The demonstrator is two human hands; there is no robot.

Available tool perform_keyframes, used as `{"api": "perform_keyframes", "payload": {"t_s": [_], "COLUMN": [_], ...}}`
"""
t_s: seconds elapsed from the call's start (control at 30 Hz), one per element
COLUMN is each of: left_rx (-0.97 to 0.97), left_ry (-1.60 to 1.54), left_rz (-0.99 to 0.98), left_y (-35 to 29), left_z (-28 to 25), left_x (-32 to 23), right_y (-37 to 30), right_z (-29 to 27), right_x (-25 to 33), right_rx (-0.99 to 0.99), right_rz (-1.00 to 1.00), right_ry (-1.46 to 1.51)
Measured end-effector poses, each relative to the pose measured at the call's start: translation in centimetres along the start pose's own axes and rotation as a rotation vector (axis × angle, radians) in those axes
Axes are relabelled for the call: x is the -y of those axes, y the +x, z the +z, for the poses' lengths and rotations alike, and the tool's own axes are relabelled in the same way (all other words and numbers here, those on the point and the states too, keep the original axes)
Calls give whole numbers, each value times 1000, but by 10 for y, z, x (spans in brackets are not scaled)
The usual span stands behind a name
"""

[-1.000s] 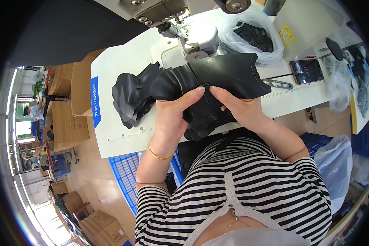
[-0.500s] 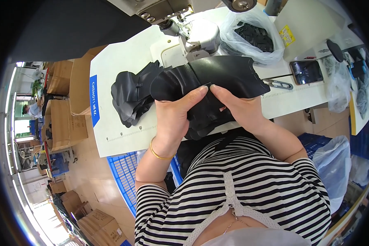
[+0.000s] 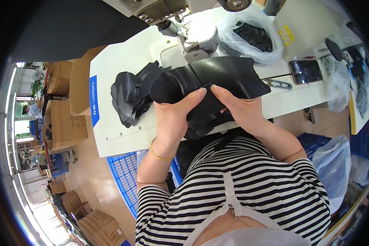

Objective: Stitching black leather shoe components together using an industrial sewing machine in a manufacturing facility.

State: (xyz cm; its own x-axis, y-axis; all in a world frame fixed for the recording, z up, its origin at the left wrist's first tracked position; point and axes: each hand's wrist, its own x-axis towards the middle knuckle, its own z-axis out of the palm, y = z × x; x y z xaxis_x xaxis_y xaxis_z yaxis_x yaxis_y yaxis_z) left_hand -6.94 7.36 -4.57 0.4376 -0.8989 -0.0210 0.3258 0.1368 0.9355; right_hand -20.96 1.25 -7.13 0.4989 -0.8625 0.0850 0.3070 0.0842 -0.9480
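A smooth black leather-like piece (image 3: 229, 76) with a seam across it is stretched between my two hands above the table's front part. My left hand (image 3: 178, 108) grips its left part, thumb pressed on top close to the seam. On the other side of the seam, my right hand (image 3: 244, 108) holds it the same way, its thumb tip near the left one. The fingers of both hands are hidden underneath. Below the piece, by my lap, lie more black pieces (image 3: 203, 125). A stack of similar black pieces (image 3: 129, 96) rests on the table to the left.
Just beyond my hands stands a sewing machine (image 3: 199, 41). A clear plastic bag (image 3: 252, 53) with black pieces sits behind right. Thread snips (image 3: 279, 84) and a phone (image 3: 305, 71) lie on the white table (image 3: 119, 145) to the right. A blue crate (image 3: 125, 174) stands below left.
Almost nothing differs. My hands and the black piece keep their place, with the thumbs shifted very slightly at the seam.
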Motion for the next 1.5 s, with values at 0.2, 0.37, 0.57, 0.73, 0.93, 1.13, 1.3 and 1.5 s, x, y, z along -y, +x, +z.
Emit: {"api": "perform_keyframes", "payload": {"t_s": [0.2, 0.37, 0.57, 0.73, 0.93, 1.13, 1.3, 1.5], "left_rx": [25, 1, 32, -21, -93, -107, -108, -92], "left_ry": [89, 0, -108, -124, -68, -71, -51, -55], "left_rz": [104, 55, -3, -78, -147, -126, -95, -72], "left_y": [2, 5, 27, 57, 82, 84, 85, 83], "left_z": [-5, -2, -3, -5, -3, 3, 2, 4], "left_x": [4, -9, -31, -38, -43, -45, -43, -43], "right_y": [-2, 4, 32, 61, 83, 86, 88, 88], "right_z": [4, 13, -3, 2, 2, 1, 1, 0], "right_x": [2, 6, 21, 25, 26, 23, 22, 21], "right_rx": [-6, -100, -72, -92, -133, -161, -164, -165], "right_rz": [10, -124, -133, -161, -150, -161, -167, -165], "right_ry": [30, 110, 76, 93, 118, 119, 123, 111]}}
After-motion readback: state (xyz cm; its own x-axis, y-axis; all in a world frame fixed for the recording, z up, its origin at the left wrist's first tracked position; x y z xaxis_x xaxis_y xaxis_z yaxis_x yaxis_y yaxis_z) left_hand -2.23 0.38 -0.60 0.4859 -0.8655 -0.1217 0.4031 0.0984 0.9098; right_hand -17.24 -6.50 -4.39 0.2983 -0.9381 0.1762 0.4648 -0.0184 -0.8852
